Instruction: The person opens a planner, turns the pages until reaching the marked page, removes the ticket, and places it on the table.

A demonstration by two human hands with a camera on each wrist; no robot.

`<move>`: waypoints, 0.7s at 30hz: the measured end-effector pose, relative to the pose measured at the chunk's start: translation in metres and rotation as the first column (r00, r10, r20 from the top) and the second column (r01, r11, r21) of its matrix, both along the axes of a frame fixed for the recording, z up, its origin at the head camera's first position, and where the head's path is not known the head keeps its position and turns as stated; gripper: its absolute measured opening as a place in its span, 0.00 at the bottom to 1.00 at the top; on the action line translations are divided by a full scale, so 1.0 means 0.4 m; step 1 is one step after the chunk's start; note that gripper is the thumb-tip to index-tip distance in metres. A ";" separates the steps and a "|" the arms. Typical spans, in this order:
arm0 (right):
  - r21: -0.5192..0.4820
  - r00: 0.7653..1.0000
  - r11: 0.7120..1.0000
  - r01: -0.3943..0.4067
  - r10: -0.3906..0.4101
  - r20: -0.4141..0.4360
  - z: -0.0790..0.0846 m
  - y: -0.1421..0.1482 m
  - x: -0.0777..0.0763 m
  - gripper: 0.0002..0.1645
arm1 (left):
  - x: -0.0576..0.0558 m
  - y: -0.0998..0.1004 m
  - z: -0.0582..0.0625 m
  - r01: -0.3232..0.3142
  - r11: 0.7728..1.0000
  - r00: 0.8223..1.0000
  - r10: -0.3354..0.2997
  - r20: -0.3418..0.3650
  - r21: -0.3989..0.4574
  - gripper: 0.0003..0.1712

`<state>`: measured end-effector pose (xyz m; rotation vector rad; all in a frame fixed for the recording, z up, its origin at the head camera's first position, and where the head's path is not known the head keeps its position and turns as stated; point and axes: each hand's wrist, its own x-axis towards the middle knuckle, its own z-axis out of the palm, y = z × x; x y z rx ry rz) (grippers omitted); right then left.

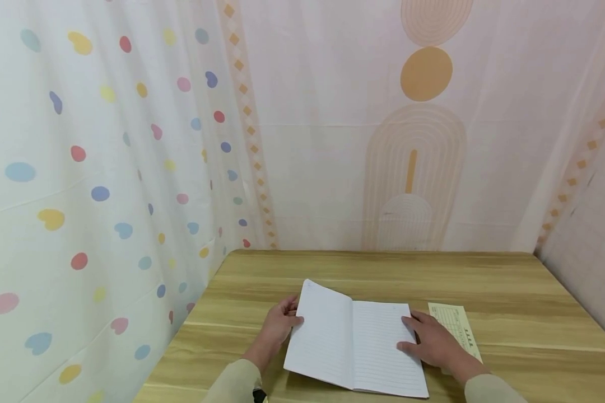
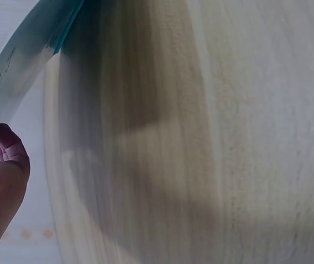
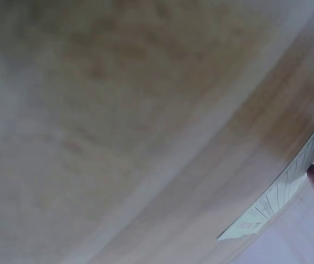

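Note:
An open notebook [image 1: 383,347] with white lined pages lies on the wooden table in the head view. Its left side tilts up, casting a shadow beneath. My left hand [image 1: 278,324] pinches that raised left edge, thumb on the page and fingers behind. The left wrist view shows the same hand [image 2: 5,170] at the edge of the raised cover [image 2: 22,60], whose greyish outer face meets a teal strip. At the right edge, my right hand [image 1: 436,341] rests with thumb and a finger spread on the right page; its other fingers are largely hidden.
A pale yellow-green printed slip [image 1: 456,324] lies on the table [image 1: 544,313] beside the right hand, partly covered by it. It also shows as a slip [image 3: 267,203] in the right wrist view. Patterned curtains [image 1: 322,168] hang behind the table and on both sides.

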<state>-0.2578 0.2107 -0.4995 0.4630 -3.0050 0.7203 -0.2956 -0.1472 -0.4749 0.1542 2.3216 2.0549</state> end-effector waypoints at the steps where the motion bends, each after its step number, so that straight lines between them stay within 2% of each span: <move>1: 0.003 1.000 1.000 -0.002 0.002 -0.001 0.002 0.000 0.000 0.43 | -0.001 -0.001 0.001 -0.002 1.000 1.000 0.002 0.000 0.007 0.37; 6: 0.012 1.000 1.000 0.000 0.001 -0.013 0.003 0.001 0.000 0.42 | -0.007 -0.006 0.008 0.001 1.000 1.000 0.000 -0.020 0.029 0.35; 10: 0.028 1.000 1.000 0.009 -0.009 -0.006 0.002 0.003 -0.003 0.43 | -0.005 -0.004 0.020 0.040 0.996 0.999 -0.037 -0.031 0.082 0.32; 16: 0.027 1.000 1.000 0.011 -0.011 0.009 0.002 0.003 -0.009 0.43 | -0.006 0.011 0.043 0.101 0.976 0.994 -0.105 0.013 0.196 0.29; 21: 0.022 1.000 1.000 0.009 -0.009 0.006 -0.004 0.003 -0.009 0.43 | -0.004 0.040 0.059 0.140 0.956 0.989 -0.147 0.007 0.259 0.26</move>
